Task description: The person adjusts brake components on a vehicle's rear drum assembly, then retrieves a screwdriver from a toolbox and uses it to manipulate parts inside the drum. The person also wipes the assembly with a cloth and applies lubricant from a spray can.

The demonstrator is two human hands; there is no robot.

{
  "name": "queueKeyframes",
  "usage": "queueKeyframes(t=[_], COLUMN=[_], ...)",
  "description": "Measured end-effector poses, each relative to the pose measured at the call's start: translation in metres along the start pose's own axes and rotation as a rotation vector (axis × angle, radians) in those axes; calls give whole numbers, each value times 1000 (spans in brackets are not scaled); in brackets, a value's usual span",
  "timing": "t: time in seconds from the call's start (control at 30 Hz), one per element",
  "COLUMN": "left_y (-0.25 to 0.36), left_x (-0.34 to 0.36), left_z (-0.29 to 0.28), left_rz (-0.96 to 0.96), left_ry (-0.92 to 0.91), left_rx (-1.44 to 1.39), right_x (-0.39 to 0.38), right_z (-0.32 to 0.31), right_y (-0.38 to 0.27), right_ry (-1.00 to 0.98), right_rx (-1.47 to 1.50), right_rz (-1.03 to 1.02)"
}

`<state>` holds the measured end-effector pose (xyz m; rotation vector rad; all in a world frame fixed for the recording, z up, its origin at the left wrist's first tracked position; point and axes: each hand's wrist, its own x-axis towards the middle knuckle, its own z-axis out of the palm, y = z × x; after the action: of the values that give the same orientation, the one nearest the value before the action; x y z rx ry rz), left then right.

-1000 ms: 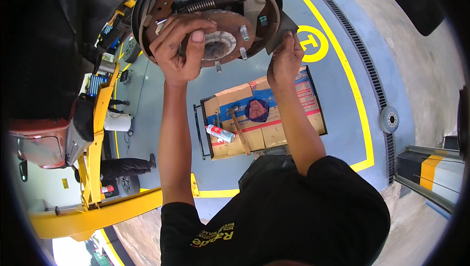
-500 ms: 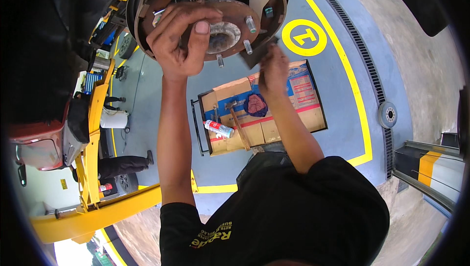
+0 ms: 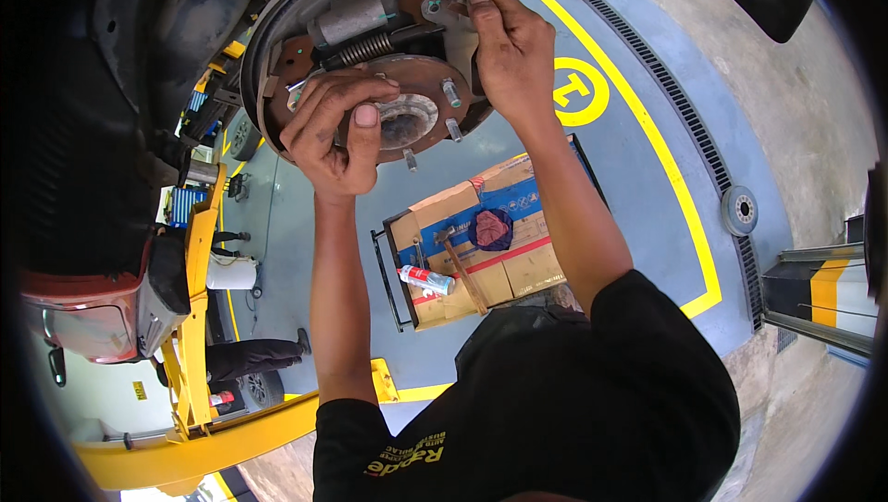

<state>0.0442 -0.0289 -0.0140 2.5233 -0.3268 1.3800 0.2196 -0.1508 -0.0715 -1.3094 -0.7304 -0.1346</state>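
Observation:
An open drum brake (image 3: 314,3) hangs at the top, with a grey cylinder (image 3: 351,19), a spring (image 3: 370,44) and a rusty hub flange (image 3: 425,72) carrying several studs. My left hand (image 3: 335,137) grips the flange, fingers curled beside its centre bore, thumb raised along it. My right hand (image 3: 509,54) is closed at the brake's upper right rim, over the curved shoe, on a dark thin sheet that is mostly hidden by the fingers.
Below lies a cardboard-covered trolley (image 3: 527,262) with a spray can (image 3: 425,280), hammer (image 3: 462,275) and cloth (image 3: 492,229). At left are a yellow lift (image 3: 194,336), red vehicle (image 3: 83,308), white bucket (image 3: 231,271) and another person's legs (image 3: 254,359). A drain channel (image 3: 647,77) runs along the right.
My right hand has risen from below the brake's right side to its upper rim, taking the dark sheet along. My left hand stays on the flange; the view has shifted slightly.

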Motion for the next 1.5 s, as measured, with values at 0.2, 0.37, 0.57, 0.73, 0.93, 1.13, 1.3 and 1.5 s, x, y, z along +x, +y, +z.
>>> queueKeyframes(t=[0.2, 0.37, 0.57, 0.73, 0.93, 1.13, 1.3, 1.5], left_y=[1, 3, 2, 5, 4, 9, 4, 6], left_x=[4, 1, 0, -5, 2, 7, 1, 4], left_z=[3, 4, 1, 0, 1, 2, 1, 4], left_rz=[49, 9, 27, -1, 1, 9, 6, 6], left_ry=[10, -2, 14, -14, 0, 14, 9, 15], left_rx=[10, 0, 11, 16, -9, -6, 17, 22], right_x=[-49, -25, -57, -31, -59, -50, -38, -76], right_z=[0, -7, 0, 0, 0, 10, 0, 6], right_y=[41, 7, 41, 13, 34, 30, 7, 43], right_ry=[212, 114, 248, 164, 219, 209, 129, 269], right_rx=[288, 128, 194, 161, 209, 298, 209, 308], right_rz=[189, 104, 253, 110, 227, 143, 146, 367])
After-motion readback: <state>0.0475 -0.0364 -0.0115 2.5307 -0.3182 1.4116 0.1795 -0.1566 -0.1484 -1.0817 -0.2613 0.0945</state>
